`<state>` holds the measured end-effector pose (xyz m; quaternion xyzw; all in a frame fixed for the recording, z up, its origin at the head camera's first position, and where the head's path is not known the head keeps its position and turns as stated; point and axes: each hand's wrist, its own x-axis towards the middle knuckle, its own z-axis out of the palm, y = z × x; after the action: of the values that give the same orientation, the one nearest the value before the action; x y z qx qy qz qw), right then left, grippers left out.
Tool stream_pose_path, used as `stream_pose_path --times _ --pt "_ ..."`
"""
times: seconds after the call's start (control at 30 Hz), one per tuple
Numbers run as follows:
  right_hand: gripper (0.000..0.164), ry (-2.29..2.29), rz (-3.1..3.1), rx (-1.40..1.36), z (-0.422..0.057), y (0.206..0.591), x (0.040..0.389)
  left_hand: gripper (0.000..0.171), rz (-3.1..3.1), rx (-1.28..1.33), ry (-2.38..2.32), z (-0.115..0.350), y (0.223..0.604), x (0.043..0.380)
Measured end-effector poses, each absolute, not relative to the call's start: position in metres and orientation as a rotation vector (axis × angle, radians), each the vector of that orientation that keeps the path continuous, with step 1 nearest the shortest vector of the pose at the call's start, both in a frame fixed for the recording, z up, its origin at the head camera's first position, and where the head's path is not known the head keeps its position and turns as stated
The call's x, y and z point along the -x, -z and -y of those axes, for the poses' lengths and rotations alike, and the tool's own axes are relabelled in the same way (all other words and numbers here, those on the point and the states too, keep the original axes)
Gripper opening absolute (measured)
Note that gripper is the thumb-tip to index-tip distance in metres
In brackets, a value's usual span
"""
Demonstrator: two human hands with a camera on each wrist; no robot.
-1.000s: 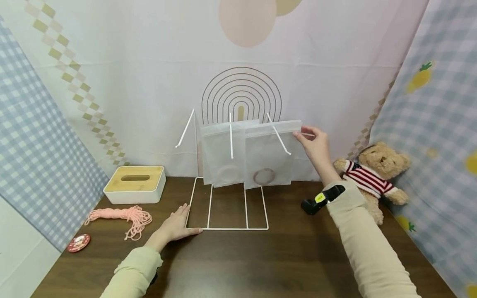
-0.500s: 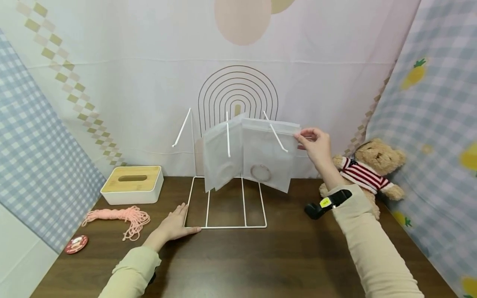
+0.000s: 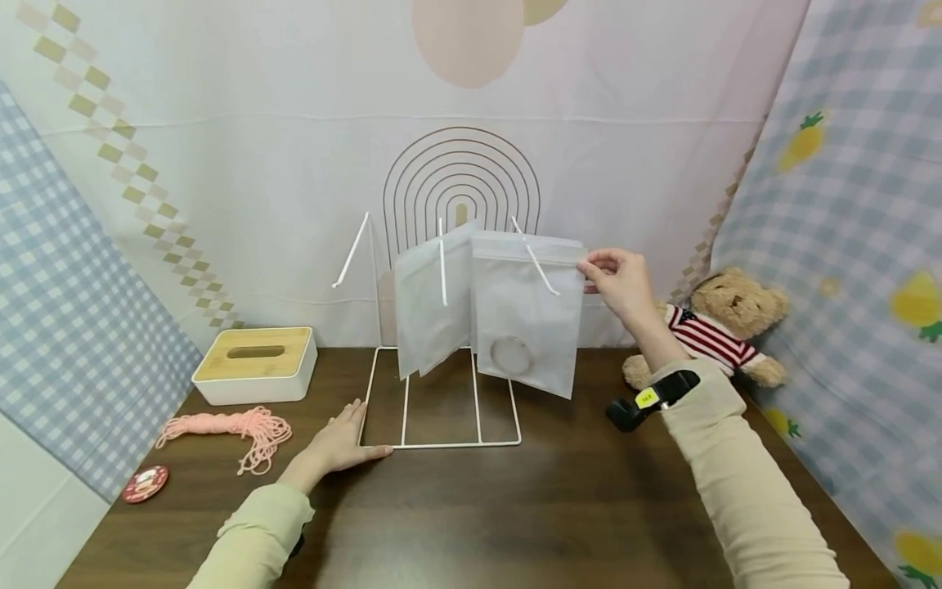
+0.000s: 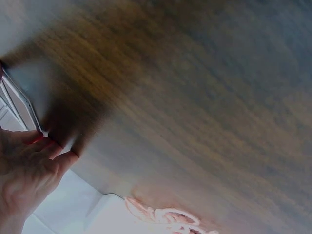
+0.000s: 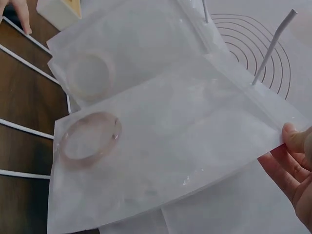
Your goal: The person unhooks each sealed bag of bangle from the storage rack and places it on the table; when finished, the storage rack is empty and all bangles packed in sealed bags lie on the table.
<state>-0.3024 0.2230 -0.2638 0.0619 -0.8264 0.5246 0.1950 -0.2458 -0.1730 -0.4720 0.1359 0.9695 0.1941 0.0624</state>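
A white wire display rack [image 3: 459, 446] stands on the table with prongs pointing forward. A frosted zip bag [image 3: 526, 319] with a ring-shaped bangle [image 3: 511, 356] inside hangs at the right prong. My right hand [image 3: 624, 286] pinches this bag's upper right edge between thumb and fingers; the right wrist view shows the thumb on its front. Other frosted bags [image 3: 434, 307] hang at the middle prong, turned at an angle, with a faint pale ring [image 5: 90, 75] inside one. My left hand [image 3: 334, 442] rests at the rack base's front left corner, fingers extended along the side bar.
A white tissue box [image 3: 253, 368] with a wooden lid stands at the left back. Pink cord [image 3: 228, 425] and a red round badge [image 3: 145, 484] lie before it. A teddy bear [image 3: 724, 319] leans by the right wall cloth. Curtain hangs close behind the rack.
The right bag has swung, its lower right corner now lower and nearer, while the bags on the middle prong have turned to an angle. The left hand stays on the rack base.
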Motion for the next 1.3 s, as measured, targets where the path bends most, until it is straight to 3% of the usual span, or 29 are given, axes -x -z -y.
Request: stream_pose_path --times 0.4,0.9,1.3 --pt "0.028 -1.407 2.359 -0.269 -0.232 0.265 0.293 0.102 -2.929 -0.416 -0.599 0.174 0.472 0.245" --pt "0.036 -1.458 2.263 -0.128 -0.232 0.267 0.286 0.102 -2.923 -0.423 -0.607 0.177 0.476 0.247" --pt "0.032 -1.350 2.256 -0.204 -0.236 0.260 0.268 0.102 -2.933 -0.423 -0.596 0.176 0.477 0.251"
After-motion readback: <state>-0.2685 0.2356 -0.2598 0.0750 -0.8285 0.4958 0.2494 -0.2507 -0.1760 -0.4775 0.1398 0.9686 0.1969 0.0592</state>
